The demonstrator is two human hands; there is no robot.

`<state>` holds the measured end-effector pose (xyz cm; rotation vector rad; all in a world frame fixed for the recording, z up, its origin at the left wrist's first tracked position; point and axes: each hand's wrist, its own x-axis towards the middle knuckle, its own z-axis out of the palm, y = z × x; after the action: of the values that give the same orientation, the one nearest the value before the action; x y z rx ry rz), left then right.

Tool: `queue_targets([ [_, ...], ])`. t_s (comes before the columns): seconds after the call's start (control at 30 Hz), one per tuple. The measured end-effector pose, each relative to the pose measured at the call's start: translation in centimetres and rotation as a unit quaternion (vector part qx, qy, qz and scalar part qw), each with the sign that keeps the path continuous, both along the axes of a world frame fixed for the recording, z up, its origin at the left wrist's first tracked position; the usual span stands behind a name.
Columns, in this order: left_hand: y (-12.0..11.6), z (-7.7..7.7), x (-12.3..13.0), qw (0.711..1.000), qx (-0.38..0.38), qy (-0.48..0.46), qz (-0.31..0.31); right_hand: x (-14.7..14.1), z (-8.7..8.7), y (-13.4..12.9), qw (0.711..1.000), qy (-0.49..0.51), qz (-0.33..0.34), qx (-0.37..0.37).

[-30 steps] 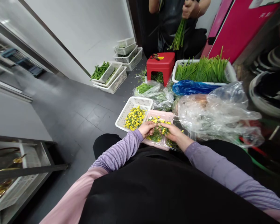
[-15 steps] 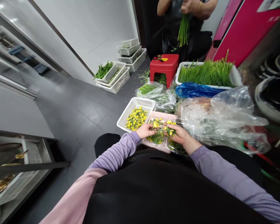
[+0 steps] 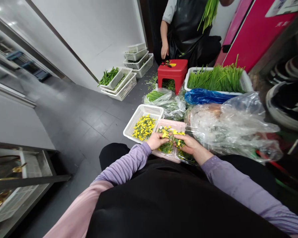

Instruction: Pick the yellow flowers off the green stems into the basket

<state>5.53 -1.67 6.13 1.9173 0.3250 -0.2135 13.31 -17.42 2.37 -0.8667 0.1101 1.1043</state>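
And here's a broad, plain black apron (image 3: 164, 198), finely striped lavender fabric oversleeves (image 3: 126, 163) either side of it, a soft pink sleeve (image 3: 81, 208) to its left, black trousers (image 3: 113, 154) beyond!

Co-worker (image 3: 190, 24) cut off at top.
Yellow flowers (image 3: 179, 142) partly hide our right hand (image 3: 190, 144); we cannot identify the dark object (image 3: 167, 63) at the stool's (image 3: 172, 71) left edge.

"Where is the camera?"
"On the head, looking forward and down."
"What's close?"
"The black apron (image 3: 149, 201) is closest. The left hand (image 3: 156, 141) and right hand (image 3: 191, 145) are farther out."
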Motion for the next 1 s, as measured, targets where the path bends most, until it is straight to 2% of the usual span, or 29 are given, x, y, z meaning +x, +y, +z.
queue_targets([
  [0.17, -0.5, 0.3, 0.3, 0.998, 0.021, 0.01, -0.059, -0.1, -0.2, -0.2, 1.0, -0.026, -0.003, -0.012],
  [0.27, -0.4, 0.3, 0.4, 0.996, -0.026, 0.027, -0.081, -0.1, -0.2, -0.4, 1.0, -0.018, 0.018, -0.005],
  [0.37, -0.7, -0.4, 0.5, 0.992, -0.092, 0.079, -0.026, -0.1, -0.3, -0.5, 0.999, -0.019, 0.027, 0.004],
  [0.47, -1.0, -1.7, 0.4, 0.981, -0.136, 0.135, 0.032, 0.1, -0.4, -0.4, 0.999, -0.037, -0.027, -0.012],
  [0.53, -1.1, -2.3, 0.1, 0.969, -0.186, 0.156, 0.037, 0.1, -0.5, -0.2, 0.996, -0.061, -0.066, -0.02],
  [0.67, -1.7, -2.5, -0.5, 0.953, -0.268, 0.14, 0.024, -0.4, -0.4, 0.1, 0.991, -0.106, -0.083, -0.015],
  [0.83, -2.6, -2.3, -0.6, 0.967, -0.224, 0.112, 0.036, -1.3, -0.4, 0.3, 0.988, -0.124, -0.095, -0.021],
  [1.0, -3.0, -2.5, -0.5, 0.981, -0.18, 0.072, 0.03, -1.4, -0.7, 0.1, 0.993, -0.098, -0.061, -0.022],
])
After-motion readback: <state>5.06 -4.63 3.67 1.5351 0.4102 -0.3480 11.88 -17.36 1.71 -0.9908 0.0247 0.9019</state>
